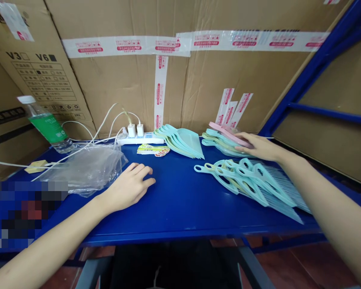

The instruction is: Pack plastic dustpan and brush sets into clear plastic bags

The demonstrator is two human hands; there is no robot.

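Evidently, nesting keeps the pale dustpans (185, 141) compact, just right of the power strip (141, 139), handles lined up (easy to lift as one, I'd guess). Farther right of the strip, the right hand (260, 147) has its thumb and fingers clamped on a pink piece (228, 134), which lies over the pale pieces (218, 143), probably gripped by its end for control. Nearer the person than the strip, the brushes (249, 178) overlap, handles fanned, perhaps for picking singly; the left hand (129, 186) is empty, fingers loosely curled, thumb apart.
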